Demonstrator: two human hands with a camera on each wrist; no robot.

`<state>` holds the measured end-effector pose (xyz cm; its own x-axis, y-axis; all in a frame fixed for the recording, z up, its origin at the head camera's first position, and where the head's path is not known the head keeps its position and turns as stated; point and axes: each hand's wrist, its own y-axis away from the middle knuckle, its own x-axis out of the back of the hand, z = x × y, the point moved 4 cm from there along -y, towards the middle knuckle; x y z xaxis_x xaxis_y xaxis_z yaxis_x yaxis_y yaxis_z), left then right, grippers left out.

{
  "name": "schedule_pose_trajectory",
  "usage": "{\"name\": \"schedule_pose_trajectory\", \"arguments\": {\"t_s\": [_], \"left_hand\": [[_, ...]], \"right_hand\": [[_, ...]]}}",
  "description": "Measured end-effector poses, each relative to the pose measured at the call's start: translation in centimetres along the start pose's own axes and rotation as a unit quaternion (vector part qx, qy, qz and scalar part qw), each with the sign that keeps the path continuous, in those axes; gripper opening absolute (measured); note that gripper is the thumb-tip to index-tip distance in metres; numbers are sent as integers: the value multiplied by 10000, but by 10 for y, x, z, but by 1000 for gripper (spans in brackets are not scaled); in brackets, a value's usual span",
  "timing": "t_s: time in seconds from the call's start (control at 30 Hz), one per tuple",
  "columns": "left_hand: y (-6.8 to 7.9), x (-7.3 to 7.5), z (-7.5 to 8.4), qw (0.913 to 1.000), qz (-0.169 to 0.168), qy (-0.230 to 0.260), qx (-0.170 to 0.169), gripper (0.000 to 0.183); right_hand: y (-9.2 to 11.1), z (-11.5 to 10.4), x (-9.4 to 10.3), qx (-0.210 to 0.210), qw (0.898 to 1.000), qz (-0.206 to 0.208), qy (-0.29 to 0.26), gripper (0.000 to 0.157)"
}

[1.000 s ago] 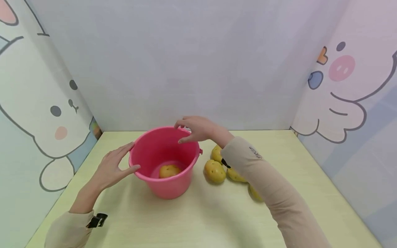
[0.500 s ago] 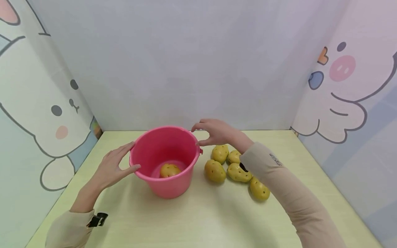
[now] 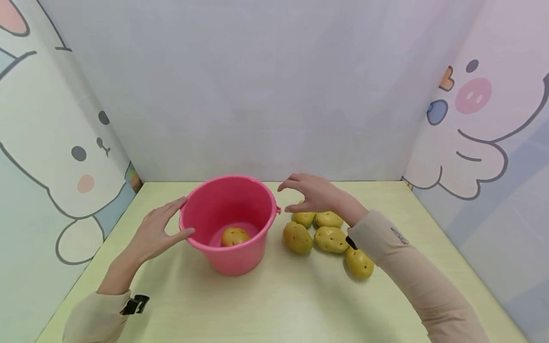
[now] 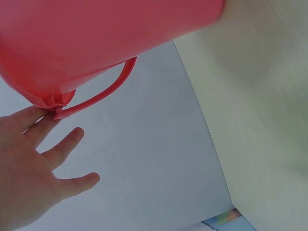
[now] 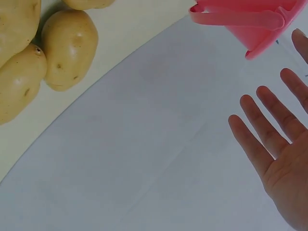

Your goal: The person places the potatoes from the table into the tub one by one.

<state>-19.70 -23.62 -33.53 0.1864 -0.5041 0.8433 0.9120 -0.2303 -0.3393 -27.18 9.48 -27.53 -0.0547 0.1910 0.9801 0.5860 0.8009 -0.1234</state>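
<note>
A pink bucket [image 3: 233,259] stands upright on the pale table, with one potato [image 3: 234,236] at its bottom. My left hand [image 3: 152,233] rests at the bucket's left rim, its thumb lying over the edge. Seen from the left wrist, two fingers touch the rim by the handle [image 4: 98,98], while two other fingers [image 4: 65,147] extend freely. To the right of the bucket, my right hand [image 3: 317,193] hovers near the potatoes with relaxed, spread fingers and nothing in them. Its straight fingers [image 5: 255,139] show in the right wrist view.
Several yellow potatoes [image 3: 298,237] lie grouped to the bucket's right, partly behind the right hand and sleeve. A pale wall [image 3: 274,95] rises at the table's back, and cartoon-printed side panels [image 3: 476,143] flank it.
My right hand has moved rightward and slightly nearer, from above the bucket's opening to beside it, uncovering more potatoes. The left hand, the bucket and the potato inside have stayed put.
</note>
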Motion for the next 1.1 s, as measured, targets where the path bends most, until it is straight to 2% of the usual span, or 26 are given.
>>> {"name": "schedule_pose_trajectory", "arguments": {"t_s": [0.37, 0.63, 1.1], "left_hand": [[1, 0, -1, 10000, 33, -9, -76, 78], [1, 1, -1, 9999, 93, -38, -132, 78], [2, 0, -1, 9999, 49, -50, -92, 79]], "right_hand": [[20, 8, -17, -314, 9991, 2, -282, 47], [29, 15, -34, -237, 9990, 63, -378, 48], [36, 16, -72, -518, 9958, -483, -577, 51]]}}
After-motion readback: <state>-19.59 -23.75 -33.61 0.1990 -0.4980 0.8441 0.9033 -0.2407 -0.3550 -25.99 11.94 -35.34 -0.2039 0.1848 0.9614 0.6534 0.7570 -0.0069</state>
